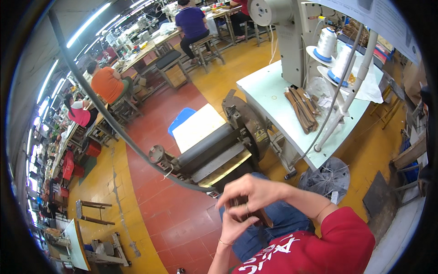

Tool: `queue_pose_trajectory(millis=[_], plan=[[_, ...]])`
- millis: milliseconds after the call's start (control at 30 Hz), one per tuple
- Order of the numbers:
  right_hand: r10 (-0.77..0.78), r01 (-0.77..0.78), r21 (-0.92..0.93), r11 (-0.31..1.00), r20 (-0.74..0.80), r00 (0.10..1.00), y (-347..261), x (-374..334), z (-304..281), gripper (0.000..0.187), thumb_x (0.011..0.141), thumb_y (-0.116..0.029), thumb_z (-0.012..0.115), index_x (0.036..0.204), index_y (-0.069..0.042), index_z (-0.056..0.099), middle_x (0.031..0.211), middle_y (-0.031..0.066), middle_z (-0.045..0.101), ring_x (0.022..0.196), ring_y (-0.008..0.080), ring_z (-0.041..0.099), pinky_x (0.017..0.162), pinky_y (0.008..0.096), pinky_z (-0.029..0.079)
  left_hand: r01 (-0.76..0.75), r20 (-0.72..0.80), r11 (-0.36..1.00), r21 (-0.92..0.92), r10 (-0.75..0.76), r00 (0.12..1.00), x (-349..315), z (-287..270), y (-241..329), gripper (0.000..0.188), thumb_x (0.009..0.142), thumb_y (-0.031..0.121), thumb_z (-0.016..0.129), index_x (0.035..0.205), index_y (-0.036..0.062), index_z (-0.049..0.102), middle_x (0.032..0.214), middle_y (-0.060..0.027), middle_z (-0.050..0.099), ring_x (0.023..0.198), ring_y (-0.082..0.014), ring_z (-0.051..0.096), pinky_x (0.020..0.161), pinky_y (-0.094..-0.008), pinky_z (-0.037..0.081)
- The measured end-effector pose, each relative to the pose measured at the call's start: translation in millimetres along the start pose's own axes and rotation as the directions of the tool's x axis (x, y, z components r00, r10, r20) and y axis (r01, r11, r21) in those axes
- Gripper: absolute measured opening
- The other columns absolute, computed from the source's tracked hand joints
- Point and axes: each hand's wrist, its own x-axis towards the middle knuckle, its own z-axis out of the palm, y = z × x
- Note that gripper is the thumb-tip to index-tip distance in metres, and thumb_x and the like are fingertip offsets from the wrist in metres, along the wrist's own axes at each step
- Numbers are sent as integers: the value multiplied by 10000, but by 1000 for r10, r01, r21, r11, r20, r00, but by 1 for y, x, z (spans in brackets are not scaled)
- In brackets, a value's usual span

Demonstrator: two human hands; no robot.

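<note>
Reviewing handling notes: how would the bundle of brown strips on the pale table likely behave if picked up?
The brown strips are long, thin and loosely stacked, so they would probably flex and droop. They lie unbound, so they may slide apart. They look light for their size.

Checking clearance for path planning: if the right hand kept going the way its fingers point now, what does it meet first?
The right hand points down-left over the brown leather piece, so it would most likely meet the left hand, whose fingers already touch it there. Depth is unclear; beyond that lies only the red tiled floor.

red and yellow tiled floor (173,137), long worktables (137,52), ceiling strip lights (86,25), pale green table (273,98)
</note>
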Motion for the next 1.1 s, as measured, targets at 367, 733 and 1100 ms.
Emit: queue_pose_trajectory(millis=[367,733,1100], plan=[[-118,114,-54,992,-96,988,-35,57,-63,244,773,-73,685,1007,-11,662,830,65,659,780,108,624,714,250,499,-377,-238,836,400,491,838,29,-27,83,378,652,141,823,890,7,562,814,-26,545,730,-103,501,645,-243,426],[-173,172,-30,985,-33,984,-40,83,-61,242,760,-64,684,998,-29,668,816,49,651,775,105,618,697,245,499,-105,-116,994,7,105,988,33,0,84,390,862,276,663,1100,15,497,843,-36,581,688,-85,549,619,-232,466],[-273,253,-147,956,-140,952,-43,74,-70,212,740,-30,679,952,-17,671,782,54,648,739,123,626,679,253,502,-380,-286,909,170,414,864,35,20,74,411,750,157,765,1040,-6,523,862,-71,631,744,-141,582,684,-278,482]])
